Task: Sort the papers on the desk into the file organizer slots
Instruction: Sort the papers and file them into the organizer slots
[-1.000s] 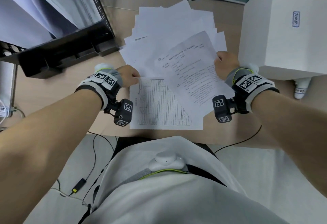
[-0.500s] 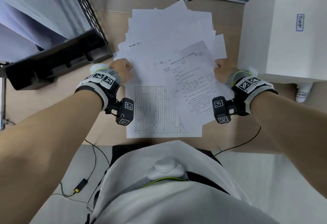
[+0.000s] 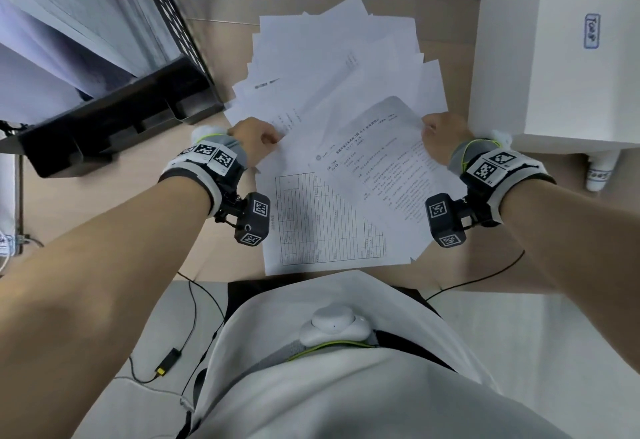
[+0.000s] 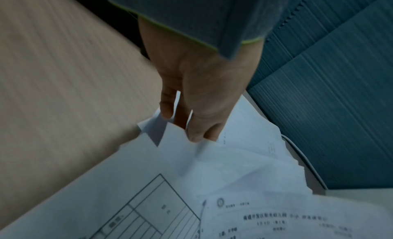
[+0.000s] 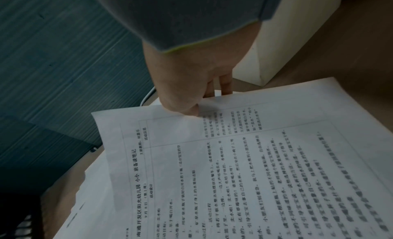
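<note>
Left hand [image 3: 254, 138]: thumb and fingers pinching the left edge of loose papers [image 3: 332, 67]. Right hand [image 3: 441, 137]: thumb pinching printed sheet [image 3: 384, 175]; underside fingers apparently curled.

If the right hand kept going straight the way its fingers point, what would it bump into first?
Probably the spread-out pile of white sheets on the desk. The right hand, pinching the printed page, points away from the body over that pile; the teal panel stands farther back. Depth is unclear.
</note>
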